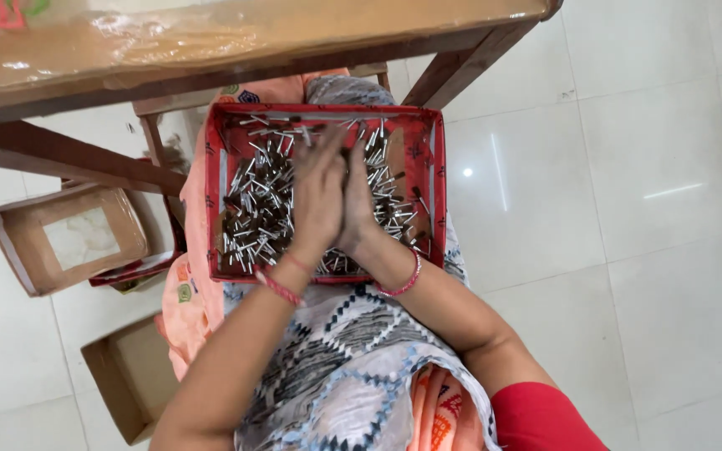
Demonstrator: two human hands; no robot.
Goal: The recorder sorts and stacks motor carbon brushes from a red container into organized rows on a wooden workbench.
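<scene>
A red cardboard tray (438, 159) rests on my lap, filled with several small silver and dark metal pins (252, 209). My left hand (317, 196) and my right hand (359, 205) are pressed together palm to palm over the middle of the tray, fingers pointing away from me. A few pins show between the fingertips, so the hands seem to be clasping a bunch of them. Red bangles circle both wrists.
A wooden table (211, 42) stands just beyond the tray, its legs slanting down on both sides. On the white tiled floor at my left lie an open brown cardboard box (18, 242) and another brown box (127, 376) nearer me.
</scene>
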